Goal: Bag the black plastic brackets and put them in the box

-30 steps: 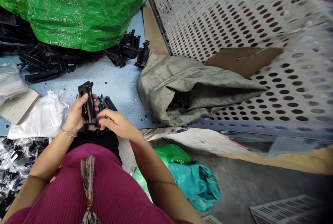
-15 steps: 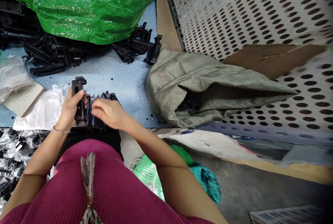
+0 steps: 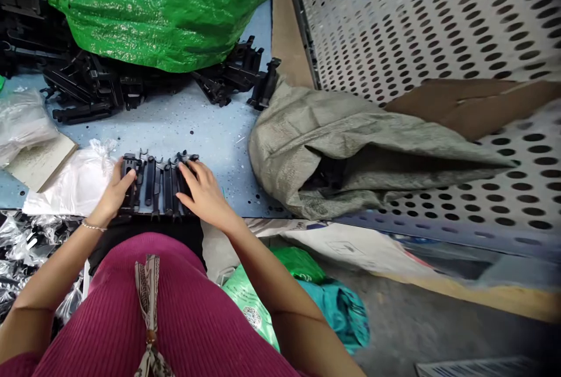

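A row of long black plastic parts (image 3: 168, 187) lies side by side at the table's near edge, in front of my body. My left hand (image 3: 114, 190) is closed around the black plastic part (image 3: 130, 162) at the row's left end, thumb on top, fingers mostly hidden. At the row's right end, my right hand (image 3: 205, 194) touches the parts with its thumb and fingers spread apart. White plastic bags (image 3: 72, 181) lie just left of my left hand.
A green woven sack (image 3: 153, 14) stands at the back, with a pile of black parts (image 3: 83, 87) along its base. To the right, a grey-green sack (image 3: 302, 137) holds more black parts beside a perforated metal panel (image 3: 438, 32). A pale board (image 3: 41, 161) lies at left.
My left hand has lowered the raised black part into line at the row's left end. My right hand has moved right, and its curled fingers have spread over the row's right end.
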Demonstrator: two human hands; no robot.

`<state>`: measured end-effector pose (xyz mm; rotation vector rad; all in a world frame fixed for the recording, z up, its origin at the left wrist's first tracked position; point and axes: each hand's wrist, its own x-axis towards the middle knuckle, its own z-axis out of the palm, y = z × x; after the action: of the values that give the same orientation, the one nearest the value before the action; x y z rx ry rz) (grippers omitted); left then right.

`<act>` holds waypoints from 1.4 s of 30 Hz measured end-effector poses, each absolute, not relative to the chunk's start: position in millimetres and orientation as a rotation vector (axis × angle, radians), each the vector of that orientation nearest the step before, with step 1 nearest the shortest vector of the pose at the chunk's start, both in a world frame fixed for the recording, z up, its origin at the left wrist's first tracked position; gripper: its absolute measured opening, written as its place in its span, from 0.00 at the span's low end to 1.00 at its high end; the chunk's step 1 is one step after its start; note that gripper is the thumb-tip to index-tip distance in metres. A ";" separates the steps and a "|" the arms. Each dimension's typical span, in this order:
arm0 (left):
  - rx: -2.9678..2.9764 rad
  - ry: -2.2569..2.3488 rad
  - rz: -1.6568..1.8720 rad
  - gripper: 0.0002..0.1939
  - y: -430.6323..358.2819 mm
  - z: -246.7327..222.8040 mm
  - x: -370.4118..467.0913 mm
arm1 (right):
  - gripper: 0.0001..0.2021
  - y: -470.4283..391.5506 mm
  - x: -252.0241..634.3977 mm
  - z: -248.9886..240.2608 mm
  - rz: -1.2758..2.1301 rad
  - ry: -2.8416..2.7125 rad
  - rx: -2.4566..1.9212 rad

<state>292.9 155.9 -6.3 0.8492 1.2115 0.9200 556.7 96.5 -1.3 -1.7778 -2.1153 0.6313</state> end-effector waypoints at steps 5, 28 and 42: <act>0.488 1.059 0.889 0.29 144.2 -20.2 328.1 | 0.29 107.9 582.8 -13.8 0.508 -2.142 -1.746; 1.645 1.662 0.893 0.09 120.0 -19.3 206.2 | 0.21 123.7 465.6 6.9 1.755 -0.821 -1.118; 1.884 1.731 0.742 0.15 107.8 -2.0 251.5 | 0.15 133.7 432.7 -6.0 1.977 -0.614 -0.986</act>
<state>251.5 107.8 -2.0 1.8840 1.7312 0.7425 432.7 133.7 -6.0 -0.9860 -0.6140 1.9768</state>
